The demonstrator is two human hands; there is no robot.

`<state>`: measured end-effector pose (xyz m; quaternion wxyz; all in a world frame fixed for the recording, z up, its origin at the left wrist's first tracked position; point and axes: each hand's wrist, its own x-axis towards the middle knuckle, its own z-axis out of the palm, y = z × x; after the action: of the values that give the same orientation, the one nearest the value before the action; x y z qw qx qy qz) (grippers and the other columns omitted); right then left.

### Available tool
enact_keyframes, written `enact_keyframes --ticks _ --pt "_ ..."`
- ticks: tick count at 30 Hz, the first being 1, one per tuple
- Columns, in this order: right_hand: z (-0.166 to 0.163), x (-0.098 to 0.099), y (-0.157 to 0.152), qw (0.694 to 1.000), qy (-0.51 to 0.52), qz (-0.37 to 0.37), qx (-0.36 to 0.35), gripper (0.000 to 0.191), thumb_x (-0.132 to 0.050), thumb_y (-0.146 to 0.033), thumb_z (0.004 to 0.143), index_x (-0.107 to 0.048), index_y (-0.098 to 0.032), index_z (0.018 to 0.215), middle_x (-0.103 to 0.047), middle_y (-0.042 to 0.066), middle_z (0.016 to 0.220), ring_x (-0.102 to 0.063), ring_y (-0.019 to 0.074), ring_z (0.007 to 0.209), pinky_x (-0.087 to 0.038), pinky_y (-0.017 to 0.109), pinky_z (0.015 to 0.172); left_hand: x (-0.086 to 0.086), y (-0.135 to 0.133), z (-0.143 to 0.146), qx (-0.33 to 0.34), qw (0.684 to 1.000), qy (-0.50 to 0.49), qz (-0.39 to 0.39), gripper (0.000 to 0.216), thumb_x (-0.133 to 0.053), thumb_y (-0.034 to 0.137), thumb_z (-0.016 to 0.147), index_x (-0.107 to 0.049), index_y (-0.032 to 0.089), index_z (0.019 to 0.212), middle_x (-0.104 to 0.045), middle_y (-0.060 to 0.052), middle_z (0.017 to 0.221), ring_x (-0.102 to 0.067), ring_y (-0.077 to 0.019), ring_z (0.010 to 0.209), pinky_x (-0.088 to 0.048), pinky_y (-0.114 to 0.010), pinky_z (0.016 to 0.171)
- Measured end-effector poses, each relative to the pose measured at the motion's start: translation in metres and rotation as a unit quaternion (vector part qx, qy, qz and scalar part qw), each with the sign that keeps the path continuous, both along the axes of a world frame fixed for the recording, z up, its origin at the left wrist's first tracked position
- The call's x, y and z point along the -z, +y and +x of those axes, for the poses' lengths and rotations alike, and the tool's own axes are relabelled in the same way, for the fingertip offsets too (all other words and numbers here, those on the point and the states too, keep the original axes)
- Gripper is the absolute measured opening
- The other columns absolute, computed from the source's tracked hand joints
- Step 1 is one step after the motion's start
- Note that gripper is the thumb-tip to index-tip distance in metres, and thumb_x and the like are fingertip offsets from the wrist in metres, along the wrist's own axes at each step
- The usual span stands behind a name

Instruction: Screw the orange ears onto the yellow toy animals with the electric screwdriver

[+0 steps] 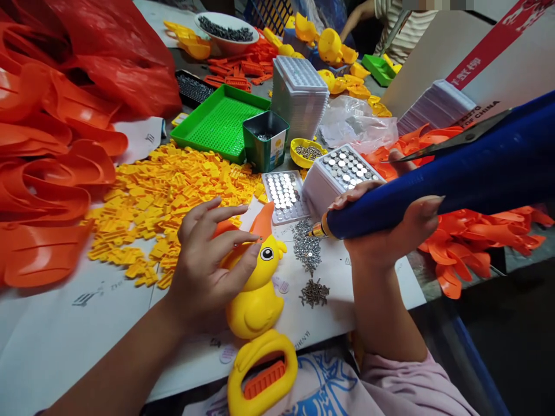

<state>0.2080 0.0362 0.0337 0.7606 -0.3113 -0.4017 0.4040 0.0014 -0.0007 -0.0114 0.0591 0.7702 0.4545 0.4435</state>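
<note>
My left hand [208, 260] rests on a yellow toy duck [256, 294] with an orange beak, fingers curled loosely over its head and back. The duck lies on the white paper at the table's near edge, its yellow handle with an orange insert [262, 372] hanging toward me. My right hand [385, 225] is wrapped round a thick blue electric screwdriver [455, 173], whose tip points left toward the duck's head, just above a pile of small screws [306, 245].
A heap of small yellow plastic pieces [169, 190] lies left of the duck, with orange shells [47, 173] beyond. Trays of button batteries [284, 193], a green tray [221, 121], a green tin [265, 138] and orange parts [472, 237] surround. Another person sits at the far end.
</note>
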Motion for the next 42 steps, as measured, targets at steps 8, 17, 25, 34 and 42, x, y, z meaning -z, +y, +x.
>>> enact_keyframes --ticks 8,17,25,34,42 --pt "0.0 -0.012 -0.018 0.99 0.029 0.051 -0.13 0.047 -0.065 -0.066 0.072 -0.066 -0.029 0.101 -0.062 -0.001 0.066 -0.061 0.0188 0.052 -0.054 0.034 0.045 -0.001 -0.015 0.006 0.045 0.996 0.071 0.027 0.018 -0.074 0.028 0.074 -0.066 0.024 0.091 -0.065 -0.01 0.112 -0.043 -0.0389 0.126 -0.038 -0.059 0.098" --pt "-0.008 -0.012 -0.033 0.972 0.061 0.078 -0.214 0.047 -0.049 -0.066 0.086 -0.065 -0.031 0.114 -0.065 0.001 0.074 -0.066 0.018 0.061 -0.057 0.034 0.058 -0.003 -0.02 0.01 0.082 0.994 0.072 -0.012 0.01 -0.07 0.024 0.078 -0.065 0.027 0.086 -0.066 -0.005 0.111 -0.044 -0.0343 0.122 -0.037 -0.055 0.097" --pt "-0.006 -0.007 -0.036 0.965 0.075 0.062 -0.245 0.046 -0.053 -0.066 0.083 -0.066 -0.031 0.11 -0.066 0.004 0.079 -0.066 0.0206 0.067 -0.058 0.038 0.062 0.0 -0.018 0.008 0.09 0.992 0.085 -0.027 0.008 -0.064 0.021 0.08 -0.065 0.028 0.08 -0.069 -0.002 0.109 -0.048 -0.0319 0.12 -0.04 -0.052 0.096" --pt "-0.006 -0.003 -0.036 0.952 0.101 0.047 -0.286 0.057 -0.064 -0.062 0.078 -0.06 -0.025 0.121 -0.067 0.005 0.081 -0.067 0.023 0.069 -0.058 0.04 0.063 -0.001 -0.02 0.009 0.081 0.991 0.09 -0.057 0.007 -0.064 0.022 0.083 -0.066 0.027 0.078 -0.068 0.0 0.102 -0.046 -0.0289 0.116 -0.035 -0.049 0.099" --pt "-0.007 -0.001 -0.034 0.949 0.104 0.051 -0.294 0.054 -0.068 -0.061 0.075 -0.063 -0.03 0.118 -0.068 0.005 0.081 -0.067 0.0232 0.069 -0.058 0.04 0.063 -0.001 -0.021 0.011 0.077 0.992 0.087 -0.053 0.01 -0.063 0.022 0.084 -0.064 0.025 0.075 -0.068 -0.001 0.099 -0.046 -0.0284 0.115 -0.035 -0.048 0.098"
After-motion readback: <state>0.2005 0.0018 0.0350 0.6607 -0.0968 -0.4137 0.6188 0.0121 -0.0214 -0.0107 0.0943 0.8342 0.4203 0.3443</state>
